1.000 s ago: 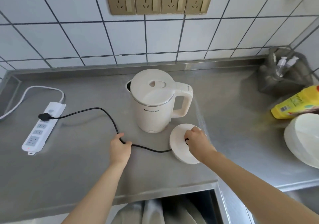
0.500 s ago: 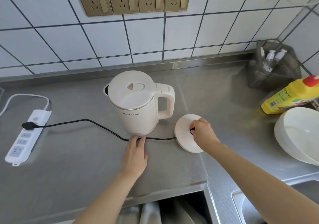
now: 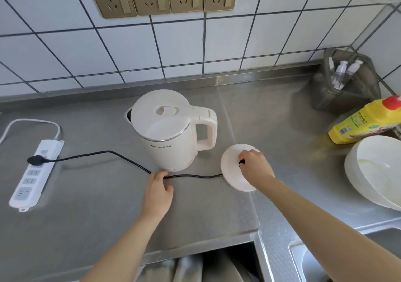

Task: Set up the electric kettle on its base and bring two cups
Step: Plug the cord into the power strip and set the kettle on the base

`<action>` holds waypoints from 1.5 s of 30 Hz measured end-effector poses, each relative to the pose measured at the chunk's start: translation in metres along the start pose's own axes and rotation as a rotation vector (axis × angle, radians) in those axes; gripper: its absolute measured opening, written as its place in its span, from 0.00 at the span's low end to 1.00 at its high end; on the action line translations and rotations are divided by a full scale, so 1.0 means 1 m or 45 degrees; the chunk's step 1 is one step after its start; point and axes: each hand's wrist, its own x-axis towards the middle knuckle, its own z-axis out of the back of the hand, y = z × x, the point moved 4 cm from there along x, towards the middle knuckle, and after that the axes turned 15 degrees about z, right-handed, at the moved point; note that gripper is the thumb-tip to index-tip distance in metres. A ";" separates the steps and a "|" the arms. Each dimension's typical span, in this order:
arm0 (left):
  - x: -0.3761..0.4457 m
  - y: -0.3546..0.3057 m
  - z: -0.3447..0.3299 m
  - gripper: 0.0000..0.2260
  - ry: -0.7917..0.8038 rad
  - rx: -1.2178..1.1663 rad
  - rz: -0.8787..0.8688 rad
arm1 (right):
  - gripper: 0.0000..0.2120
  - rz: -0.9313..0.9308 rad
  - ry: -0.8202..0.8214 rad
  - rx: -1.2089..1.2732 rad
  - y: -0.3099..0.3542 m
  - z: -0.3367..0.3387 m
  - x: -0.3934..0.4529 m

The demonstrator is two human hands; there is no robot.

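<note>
Nearest me, my left hand [image 3: 157, 191] lies on the steel counter [image 3: 86, 212], fingers curled onto the black cord [image 3: 121, 157] just in front of the kettle [image 3: 171, 129] — whether they pinch it I cannot tell. My right hand [image 3: 255, 165] rests on the round white base [image 3: 232, 173], fingers bent around its dark centre connector. The kettle stands upright on the counter just beside the base, not on it, lid closed, handle toward the base. The cord runs left to a power strip [image 3: 32, 173]. Farther right — a white bowl [image 3: 377, 171] and a yellow bottle [image 3: 364, 123].
</note>
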 end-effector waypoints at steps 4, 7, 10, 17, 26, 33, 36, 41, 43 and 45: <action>0.017 0.001 0.024 0.20 0.044 -0.470 0.224 | 0.19 0.032 -0.075 0.204 0.032 0.027 0.003; 0.031 -0.009 0.043 0.28 0.137 -0.653 0.251 | 0.21 0.123 -0.137 0.388 0.069 0.045 0.011; 0.039 -0.024 0.057 0.40 0.266 -0.636 0.098 | 0.23 0.067 -0.220 0.606 0.095 0.056 0.017; 0.044 -0.051 0.081 0.48 0.492 -0.668 -0.126 | 0.21 -0.001 -0.422 0.766 0.130 0.073 0.026; 0.047 -0.066 0.091 0.45 0.430 -0.727 -0.173 | 0.14 -0.056 -0.488 0.809 0.142 0.076 0.030; 0.036 -0.093 0.100 0.47 0.445 -0.715 -0.290 | 0.12 -0.046 -0.645 0.870 0.136 0.100 0.012; 0.023 -0.110 0.093 0.46 0.437 -0.715 -0.351 | 0.12 -0.056 -0.721 0.901 0.123 0.114 -0.004; -0.005 -0.133 0.069 0.46 0.515 -0.696 -0.405 | 0.12 -0.110 -0.800 0.888 0.090 0.129 -0.036; -0.016 -0.143 0.058 0.47 0.560 -0.679 -0.420 | 0.12 -0.138 -0.831 0.877 0.074 0.135 -0.050; -0.029 -0.150 0.045 0.48 0.585 -0.660 -0.429 | 0.12 -0.174 -0.854 0.888 0.058 0.137 -0.063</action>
